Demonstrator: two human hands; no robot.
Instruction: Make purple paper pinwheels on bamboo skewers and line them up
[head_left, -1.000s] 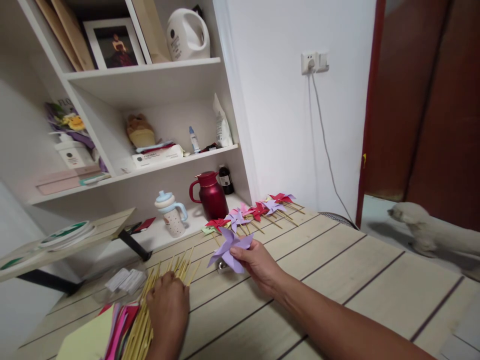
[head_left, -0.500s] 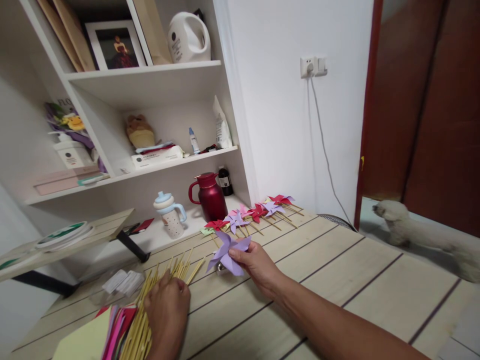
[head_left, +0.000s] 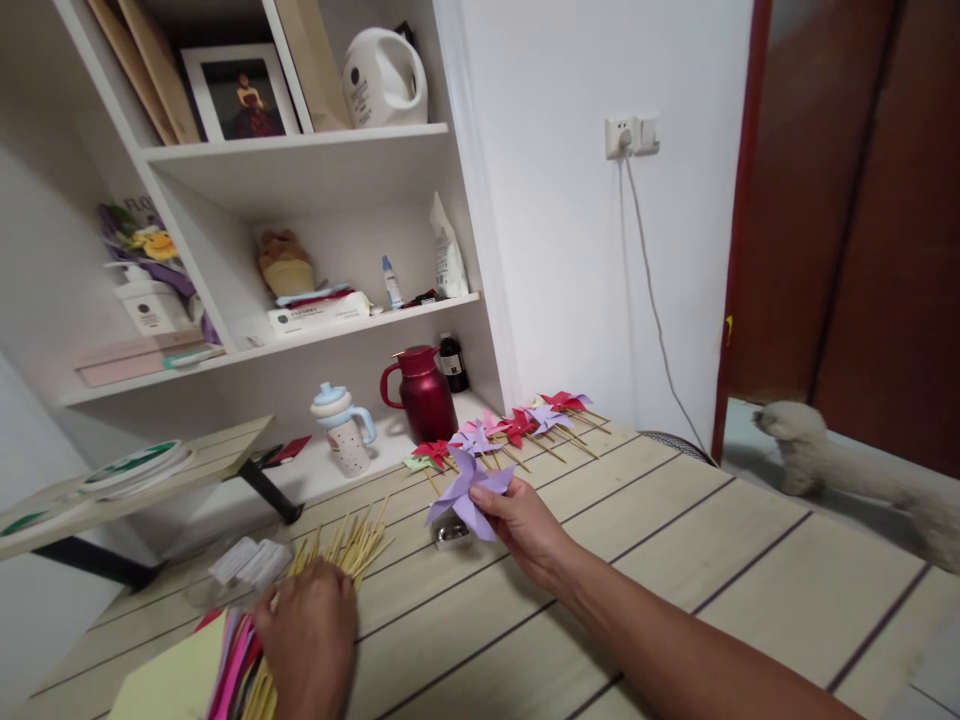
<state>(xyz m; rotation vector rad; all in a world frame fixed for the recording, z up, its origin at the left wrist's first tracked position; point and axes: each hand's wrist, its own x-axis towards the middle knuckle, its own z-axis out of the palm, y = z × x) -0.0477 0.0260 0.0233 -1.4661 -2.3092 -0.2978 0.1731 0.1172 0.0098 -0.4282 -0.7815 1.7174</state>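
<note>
My right hand (head_left: 525, 525) pinches a purple paper pinwheel head (head_left: 465, 492) just above the wooden table (head_left: 675, 540). My left hand (head_left: 307, 640) rests fingers-down on a pile of thin bamboo sticks (head_left: 341, 548) at the table's near left; whether it grips one I cannot tell. Beside that hand lies a stack of coloured paper sheets (head_left: 187, 670). A row of finished red and purple pinwheels on sticks (head_left: 517, 425) lies along the table's far edge. A small shiny metal object (head_left: 452, 535) sits under the held pinwheel.
White shelves hold a red jug (head_left: 420, 392), a spouted cup (head_left: 341, 428), a white container (head_left: 382, 75), a framed picture (head_left: 240, 95). A cord hangs from a wall socket (head_left: 631, 135). A light-coloured dog (head_left: 847, 475) stands at the doorway. A side table (head_left: 127, 480) stands left.
My left hand has slid back along the sticks toward me and left. My right hand with the purple pinwheel has shifted slightly right. The dog has moved little.
</note>
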